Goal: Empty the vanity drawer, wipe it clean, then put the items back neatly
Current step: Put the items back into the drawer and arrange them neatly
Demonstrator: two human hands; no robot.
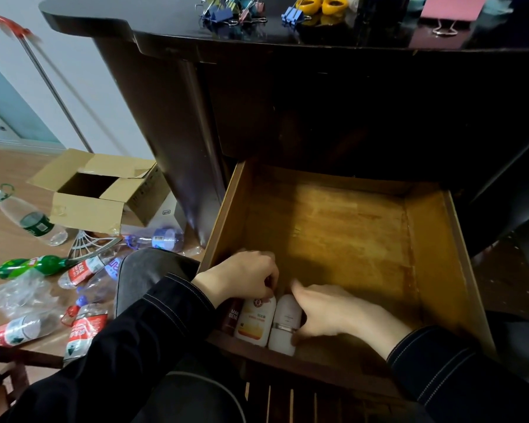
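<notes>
At the drawer's [434, 270] near-left corner, my right hand [333, 315] grips the white bottle [284, 328] while my left hand [245, 279] pinches the orange-labelled bottle [255, 322]. Packed tight beside a dark tube [231, 315], a nudge could topple all three.

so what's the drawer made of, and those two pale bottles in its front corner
The drawer looks like wood with a worn amber varnish: grain and scuffed patches show on its floor. The white bottle with the orange label looks like glossy plastic, with a soft sheen. The plain white bottle is probably matte plastic or frosted glass, with what seems a metallic band around its middle.
</notes>
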